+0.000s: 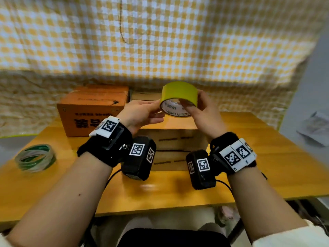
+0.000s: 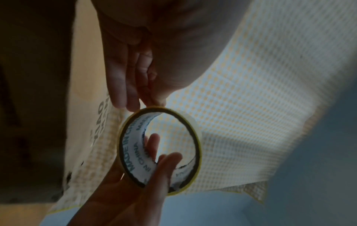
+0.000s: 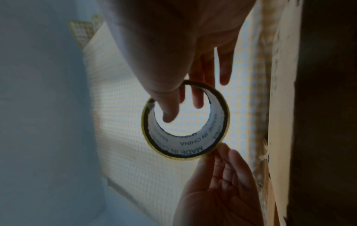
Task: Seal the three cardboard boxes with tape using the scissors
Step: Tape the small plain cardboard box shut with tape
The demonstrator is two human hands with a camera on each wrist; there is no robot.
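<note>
I hold a yellow tape roll (image 1: 179,91) in the air above the boxes, its white core printed "MADE IN CHINA" (image 2: 127,149) (image 3: 185,146). My right hand (image 1: 194,102) (image 3: 183,110) grips it, thumb inside the core and fingers over the outside. My left hand (image 1: 156,107) (image 2: 142,102) has straight fingers, their tips touching the roll's rim. A tan cardboard box (image 1: 170,138) lies on the table below my hands. An orange box (image 1: 92,111) stands at the back left, and another tan box (image 1: 144,95) is behind. No scissors are in view.
A green and white tape roll (image 1: 35,157) lies on the wooden table (image 1: 267,157) at the left. A yellow checked cloth (image 1: 160,41) hangs behind the table. Crumpled pale material (image 1: 315,127) lies off the table to the right.
</note>
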